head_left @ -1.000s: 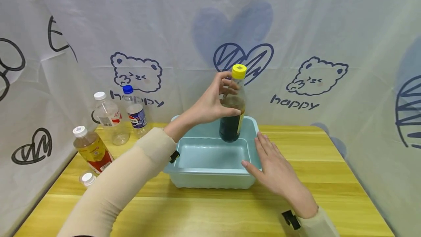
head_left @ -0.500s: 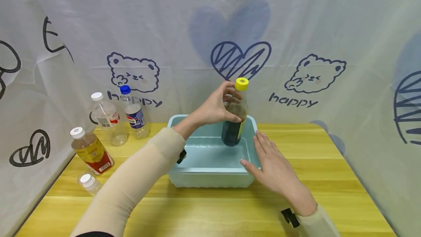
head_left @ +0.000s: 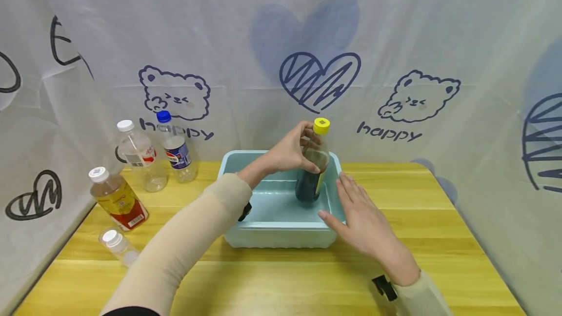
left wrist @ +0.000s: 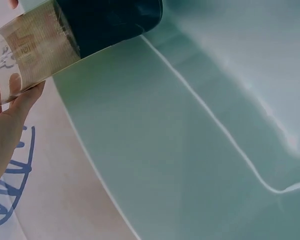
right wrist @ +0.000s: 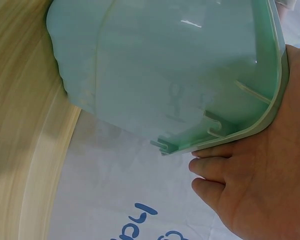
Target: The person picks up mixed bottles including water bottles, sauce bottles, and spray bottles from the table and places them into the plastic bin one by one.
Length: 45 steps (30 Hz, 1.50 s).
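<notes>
My left hand [head_left: 287,152] grips the upper part of a clear bottle [head_left: 309,184] with a yellow cap and dark liquid in its lower half. The bottle stands slightly tilted inside the light-blue plastic bin [head_left: 281,238], toward its right rear, its base low over the bin floor. In the left wrist view, fingertips of the left hand [left wrist: 7,120] show around the bottle [left wrist: 45,45]. My right hand [head_left: 366,226] lies with straight fingers along the bin's right rim, the thumb reaching over the front right corner. The right wrist view shows its fingers [right wrist: 210,170] at the rim.
On the wooden table [head_left: 417,238], left of the bin, stand a blue-capped bottle [head_left: 177,155], a white-capped clear bottle [head_left: 142,157] and a bottle with a yellow and red label [head_left: 120,201]. A small white-capped bottle [head_left: 118,245] is nearer. A printed curtain [head_left: 246,38] hangs behind.
My left hand has lowered the bottle with the yellow cap deeper into the bin. The right hand has stayed at the bin's right rim.
</notes>
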Available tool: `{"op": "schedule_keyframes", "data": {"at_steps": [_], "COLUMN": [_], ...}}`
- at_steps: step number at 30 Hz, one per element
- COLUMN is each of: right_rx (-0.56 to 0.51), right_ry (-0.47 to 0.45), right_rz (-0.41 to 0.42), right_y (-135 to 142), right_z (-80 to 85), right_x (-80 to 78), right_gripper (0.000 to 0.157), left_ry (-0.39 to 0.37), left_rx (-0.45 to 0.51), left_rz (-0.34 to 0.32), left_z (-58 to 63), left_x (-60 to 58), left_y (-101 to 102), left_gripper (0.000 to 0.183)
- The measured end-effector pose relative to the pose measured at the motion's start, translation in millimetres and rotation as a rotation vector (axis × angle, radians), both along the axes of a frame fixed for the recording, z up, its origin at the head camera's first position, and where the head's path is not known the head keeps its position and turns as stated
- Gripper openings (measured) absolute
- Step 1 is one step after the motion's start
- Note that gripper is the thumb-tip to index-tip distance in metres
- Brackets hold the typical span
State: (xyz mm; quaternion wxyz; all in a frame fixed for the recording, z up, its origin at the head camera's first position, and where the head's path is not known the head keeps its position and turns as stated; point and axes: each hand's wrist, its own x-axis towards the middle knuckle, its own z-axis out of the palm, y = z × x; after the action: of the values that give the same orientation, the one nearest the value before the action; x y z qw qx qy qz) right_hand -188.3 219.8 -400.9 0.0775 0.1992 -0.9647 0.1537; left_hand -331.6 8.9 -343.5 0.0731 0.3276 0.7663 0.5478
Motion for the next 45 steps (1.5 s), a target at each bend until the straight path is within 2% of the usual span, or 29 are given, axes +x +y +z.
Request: {"op": "schedule_keyframes", "data": {"at_steps": [11, 18, 33, 45], "right_rx": [0.01, 0.013, 0.005, 0.016], "right_ry": [0.002, 0.016, 0.005, 0.0], "right_rz": [0.004, 0.006, 0.002, 0.002], "right_y": [-0.9, -0.9, -1.6, -1.6], "right_z": [0.9, 0.5, 0.0, -0.3], "right_x": [0.5, -0.1, -0.6, 0.4], "right_gripper": [0.092, 0.092, 0.093, 0.092], "left_ry": [-0.038, -0.015, -0.009, 0.145], "left_rx": [0.015, -0.028, -0.093, -0.316], "left_rz": [-0.038, -0.042, -0.027, 0.048], "left_z": [-17.5, -23.0, -20.2, -14.6], "left_x": [-4.4, -5.3, -2.4, 5.6], "left_y": [6.8, 9.4, 9.0, 5.4], "left_gripper": [0.094, 0.094, 0.096, 0.095]}}
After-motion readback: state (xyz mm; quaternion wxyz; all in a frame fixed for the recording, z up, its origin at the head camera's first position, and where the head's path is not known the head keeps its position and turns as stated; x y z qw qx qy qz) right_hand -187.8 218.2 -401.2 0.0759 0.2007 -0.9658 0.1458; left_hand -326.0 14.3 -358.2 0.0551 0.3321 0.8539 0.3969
